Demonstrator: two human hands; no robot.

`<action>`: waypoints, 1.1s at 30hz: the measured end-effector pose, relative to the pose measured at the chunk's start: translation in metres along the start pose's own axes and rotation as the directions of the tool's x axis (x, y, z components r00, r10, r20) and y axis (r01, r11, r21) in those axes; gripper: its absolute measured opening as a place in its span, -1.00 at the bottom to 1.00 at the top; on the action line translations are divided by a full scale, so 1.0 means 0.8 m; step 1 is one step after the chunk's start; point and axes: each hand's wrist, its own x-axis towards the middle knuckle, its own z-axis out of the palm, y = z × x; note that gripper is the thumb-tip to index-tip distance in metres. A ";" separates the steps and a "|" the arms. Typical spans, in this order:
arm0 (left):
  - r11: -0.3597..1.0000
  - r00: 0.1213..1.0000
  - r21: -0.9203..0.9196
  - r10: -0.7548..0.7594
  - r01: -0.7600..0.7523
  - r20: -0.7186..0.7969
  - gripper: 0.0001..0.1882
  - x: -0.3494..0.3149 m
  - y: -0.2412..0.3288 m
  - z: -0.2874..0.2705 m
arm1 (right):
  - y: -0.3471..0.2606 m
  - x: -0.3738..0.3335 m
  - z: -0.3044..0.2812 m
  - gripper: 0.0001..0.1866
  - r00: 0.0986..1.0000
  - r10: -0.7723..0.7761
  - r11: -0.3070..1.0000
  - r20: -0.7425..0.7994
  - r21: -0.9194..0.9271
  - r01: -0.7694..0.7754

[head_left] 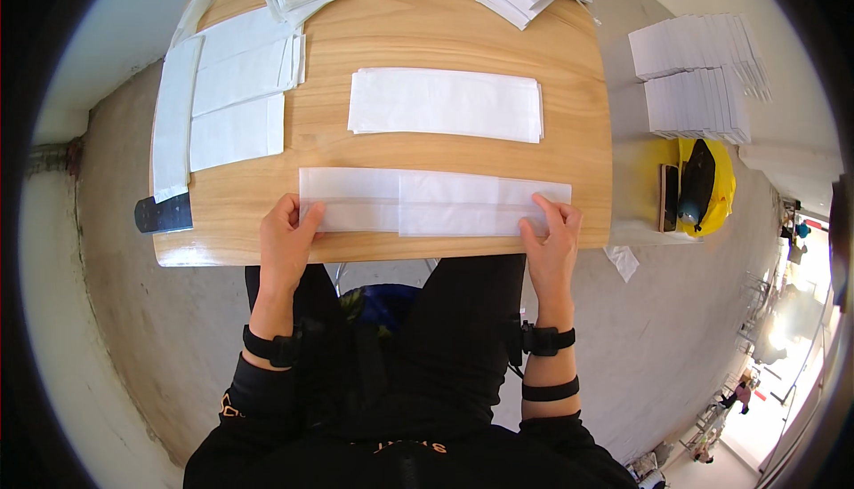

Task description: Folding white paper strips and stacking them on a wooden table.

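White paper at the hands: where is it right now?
In the head view, the white paper lies along the near edge of the wooden table, between the left hand and right hand, below the middle stack.

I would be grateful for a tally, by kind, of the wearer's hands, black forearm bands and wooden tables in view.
Hands touching the white paper: 2
Black forearm bands: 3
Wooden table: 1
Total: 6

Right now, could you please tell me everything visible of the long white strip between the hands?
The long white strip looks like paper, flat, with a faint lengthwise line and a crosswise edge left of its middle, where layers seem to overlap. It lies on the wooden table near the person. The left hand touches its left end, the right hand its right.
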 end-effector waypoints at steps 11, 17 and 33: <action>1.000 1.000 -0.013 -0.014 0.014 0.014 -0.82 -0.003 -0.001 0.000 | -0.004 -0.001 0.003 -0.58 0.998 0.061 0.998 0.005 -0.015 -0.061; 0.999 1.000 -0.036 -0.007 0.007 0.005 -0.83 -0.005 0.001 0.001 | -0.006 -0.001 0.004 -0.60 0.998 0.056 0.998 -0.010 -0.016 -0.056; 0.998 0.999 -0.048 -0.031 0.032 0.004 -0.81 -0.007 0.005 0.000 | -0.116 0.004 0.063 -0.58 0.952 -0.202 0.966 0.229 0.206 0.155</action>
